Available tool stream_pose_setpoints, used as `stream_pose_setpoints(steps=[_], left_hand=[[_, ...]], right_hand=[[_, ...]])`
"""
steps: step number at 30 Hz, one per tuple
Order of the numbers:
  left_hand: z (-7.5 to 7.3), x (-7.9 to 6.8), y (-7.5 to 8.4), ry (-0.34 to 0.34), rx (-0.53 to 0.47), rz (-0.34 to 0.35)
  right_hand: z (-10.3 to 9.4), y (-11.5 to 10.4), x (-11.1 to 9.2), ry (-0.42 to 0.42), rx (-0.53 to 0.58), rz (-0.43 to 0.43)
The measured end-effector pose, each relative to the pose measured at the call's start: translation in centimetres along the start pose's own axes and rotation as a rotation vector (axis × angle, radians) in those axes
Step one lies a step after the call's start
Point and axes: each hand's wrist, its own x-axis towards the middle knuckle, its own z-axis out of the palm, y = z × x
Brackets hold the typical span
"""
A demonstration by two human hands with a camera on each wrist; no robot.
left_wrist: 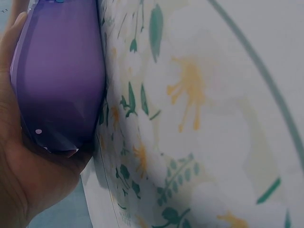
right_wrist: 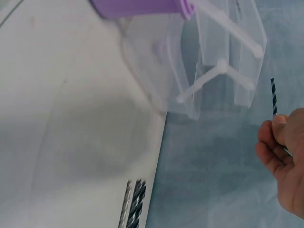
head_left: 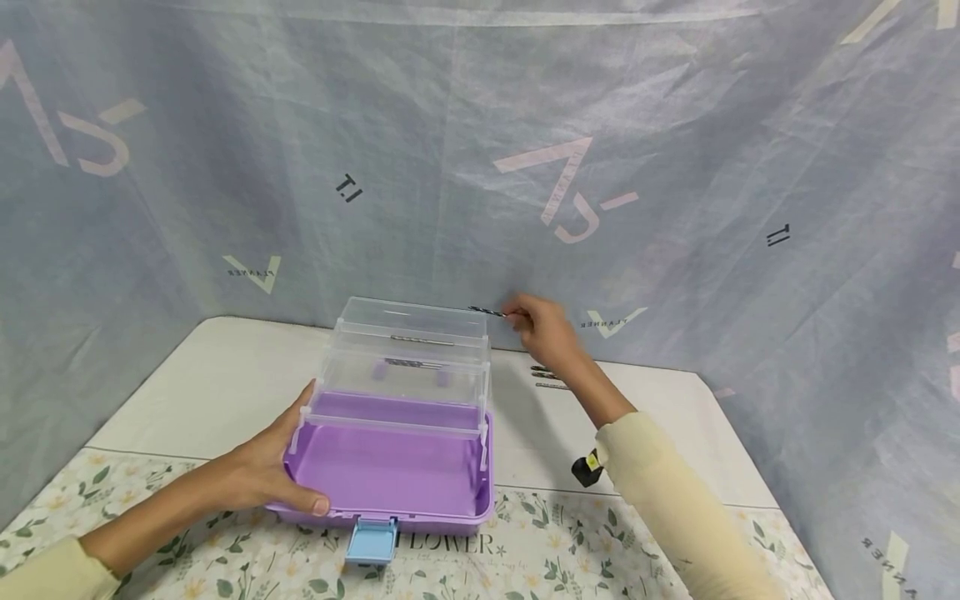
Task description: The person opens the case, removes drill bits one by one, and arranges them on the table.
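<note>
A purple toolbox (head_left: 397,527) stands open, its clear tiered trays (head_left: 405,427) raised at the back. My left hand (head_left: 258,471) grips its left side, thumb on the front rim; the left wrist view shows the palm against the purple wall (left_wrist: 61,71). My right hand (head_left: 546,333) pinches a dark twist drill bit (head_left: 487,312) by one end, level with the top tray at its right edge. In the right wrist view the spiral end of the bit (right_wrist: 274,95) points away from the fingers. Single bits lie in the upper tray (head_left: 422,340) and the middle tray (head_left: 412,363).
Several more drill bits (head_left: 546,375) lie on the white table behind my right forearm. A black and yellow tape measure (head_left: 587,469) sits near my right sleeve. The box's light blue latch (head_left: 372,542) hangs down in front over the flowered mat (head_left: 570,550). Grey cloth hangs behind.
</note>
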Motion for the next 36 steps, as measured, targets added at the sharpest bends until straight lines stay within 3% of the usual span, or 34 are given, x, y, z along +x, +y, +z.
stream_pose_setpoints(steps=[8,17,36], left_hand=[[0.0,-0.1,0.1,-0.004,0.004,-0.024],[-0.1,-0.2,0.0,-0.010,0.009,-0.014],[-0.1,-0.2,0.2,0.011,0.050,-0.041]], right_hand=[[-1.0,2.6,-2.4,-0.019,-0.025,0.063],[-1.5,4.9,-5.6,-0.101,-0.067,0.151],[-1.9,9.3,-11.1,-0.123,-0.179,0.191]])
